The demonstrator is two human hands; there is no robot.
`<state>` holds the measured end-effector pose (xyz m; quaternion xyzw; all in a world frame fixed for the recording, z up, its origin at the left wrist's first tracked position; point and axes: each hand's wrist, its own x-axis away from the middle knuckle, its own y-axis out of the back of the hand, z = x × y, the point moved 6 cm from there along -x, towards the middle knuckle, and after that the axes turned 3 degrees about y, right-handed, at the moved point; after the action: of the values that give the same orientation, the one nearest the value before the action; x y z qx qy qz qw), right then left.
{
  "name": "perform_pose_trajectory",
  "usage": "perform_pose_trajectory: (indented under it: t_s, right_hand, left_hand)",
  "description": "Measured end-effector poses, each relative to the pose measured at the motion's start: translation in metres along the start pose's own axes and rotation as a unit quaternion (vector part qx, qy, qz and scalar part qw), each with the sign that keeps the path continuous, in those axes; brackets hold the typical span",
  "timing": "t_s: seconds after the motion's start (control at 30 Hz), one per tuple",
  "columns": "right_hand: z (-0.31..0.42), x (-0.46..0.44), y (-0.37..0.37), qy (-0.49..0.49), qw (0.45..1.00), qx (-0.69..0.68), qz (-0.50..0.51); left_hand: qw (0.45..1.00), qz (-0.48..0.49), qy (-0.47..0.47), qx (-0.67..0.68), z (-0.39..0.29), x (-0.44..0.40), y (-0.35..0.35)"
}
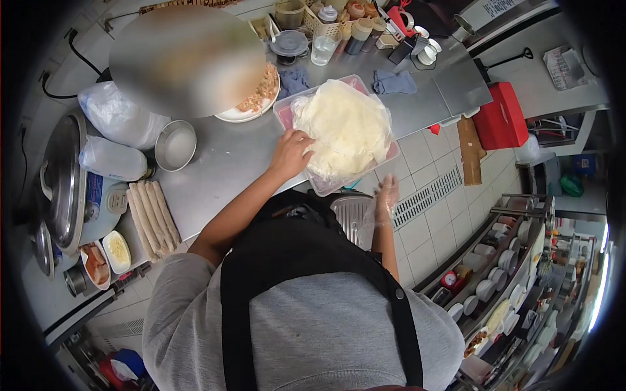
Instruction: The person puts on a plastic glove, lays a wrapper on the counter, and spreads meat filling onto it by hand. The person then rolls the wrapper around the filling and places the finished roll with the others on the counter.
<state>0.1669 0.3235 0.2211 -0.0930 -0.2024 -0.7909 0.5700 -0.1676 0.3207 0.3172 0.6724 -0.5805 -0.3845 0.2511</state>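
A pile of pale, thin dough sheets (349,127) lies on clear plastic over a pinkish plastic tray (283,116) at the counter's edge. My left hand (291,153) is bare. Its fingers are bent and apart, touching the left edge of the pile and the plastic there. My right hand (387,195) wears a loose clear plastic glove and is held just off the tray's lower right corner, over the floor. Its fingers point upward, open, with nothing seen in them.
On the steel counter (222,166) stand a metal bowl (175,146), a plate of minced filling (264,91) partly blurred out, and long pale rolls (153,218). Bottles (358,36), a water cup (324,49) and blue cloths (394,81) sit behind. Shelves of dishes (499,274) stand at right.
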Motion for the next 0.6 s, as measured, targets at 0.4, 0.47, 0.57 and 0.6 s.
perform_pose_trajectory:
  t_s: [0.4,0.47,0.57,0.6]
  right_hand:
    - [0.126,0.002,-0.036,0.344,0.926,0.158,0.009]
    - [0.126,0.003,-0.049,0.403,0.896,0.181,0.05]
    - [0.154,0.026,-0.072,0.525,0.802,0.271,0.086]
    - [0.163,0.026,-0.081,0.532,0.78,0.314,0.098]
  left_hand:
    - [0.992,0.064,-0.097,-0.053,-0.047,-0.042,-0.069]
    - [0.988,0.064,-0.117,-0.083,-0.048,-0.045,-0.073]
    - [0.993,0.002,-0.118,-0.018,-0.058,-0.056,-0.055]
    - [0.993,0.002,-0.116,-0.02,-0.063,-0.063,-0.049]
